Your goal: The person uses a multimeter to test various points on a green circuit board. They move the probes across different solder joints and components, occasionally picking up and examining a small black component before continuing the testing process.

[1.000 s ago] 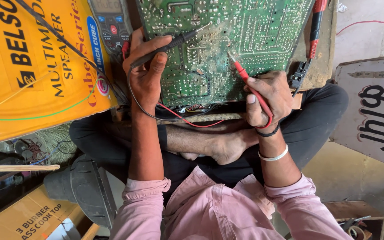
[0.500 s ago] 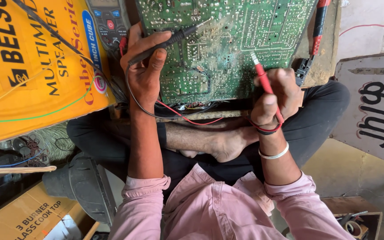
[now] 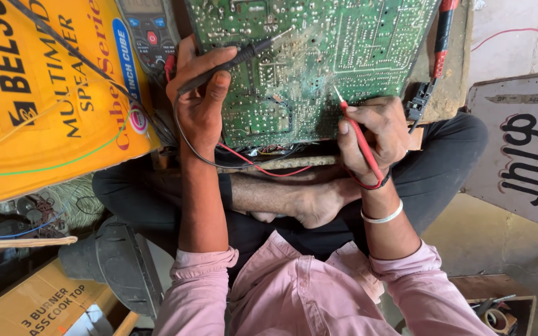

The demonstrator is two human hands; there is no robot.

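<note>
The circuit board [image 3: 319, 56] lies ahead of me, propped over my crossed legs. My left hand [image 3: 200, 99] sits at its left edge holding one probe [image 3: 231, 59] across the board; my right hand [image 3: 375, 134] sits at its lower right with the other probe [image 3: 359, 134], tip touching the board. The meter [image 3: 151, 34] lies just left of the board, the speaker carton [image 3: 38, 93] farther left. A cardboard panel [image 3: 521, 149] stands to my right.

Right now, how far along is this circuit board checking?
Set up: the green circuit board lies solder side up, with the meter beside it. In hand: the left hand holds the black probe and the right hand the red probe, both tips on the board. How many points remain cannot be told.
</note>
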